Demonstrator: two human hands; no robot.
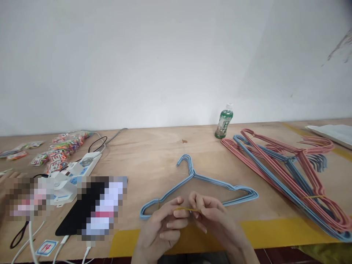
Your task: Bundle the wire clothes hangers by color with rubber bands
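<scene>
A thin yellow rubber band (189,209) stretches between my two hands, in front of a bundle of blue wire hangers (211,179). My left hand (162,225) holds one end of the band at its thumb and fingers. The other end is pinched by my right hand (217,216). The bundle lies flat on the table with its hooks toward the wall, and a band circles its left corner. My hands cover part of its lower bar.
Pink hangers (277,172) and more blue ones lie heaped at the right, banded together. A green-labelled bottle (224,123) stands near the wall. At the left are a power strip (90,161), small colourful packets (66,146), cables and a dark device (85,205). Yellow tape (275,233) marks the front edge.
</scene>
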